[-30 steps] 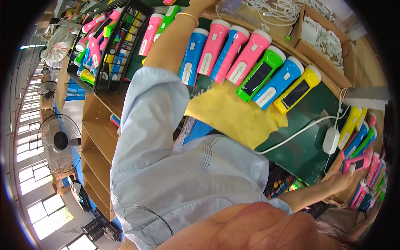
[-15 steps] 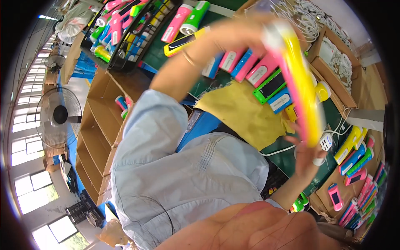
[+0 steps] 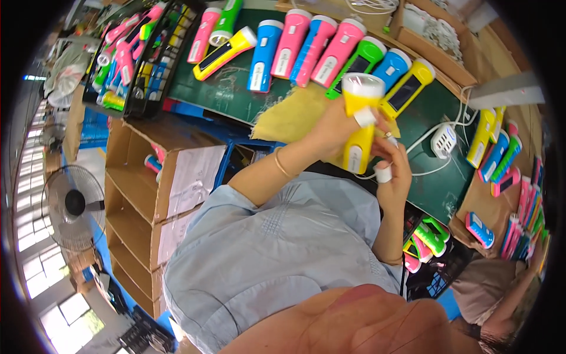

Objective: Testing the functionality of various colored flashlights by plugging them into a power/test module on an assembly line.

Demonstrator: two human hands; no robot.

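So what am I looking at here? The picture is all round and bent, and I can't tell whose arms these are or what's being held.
There is no machine here: a person wears a wide fisheye camera on the head, looking down, so straight edges bend. The two arms are that person's own. The left hand and the right hand together hold a yellow flashlight with a white head, above a yellow cloth. On the green table lies a row of flashlights in pink, blue, green and yellow. A white charger with a cable lies to the right, and a black crate holds more flashlights.
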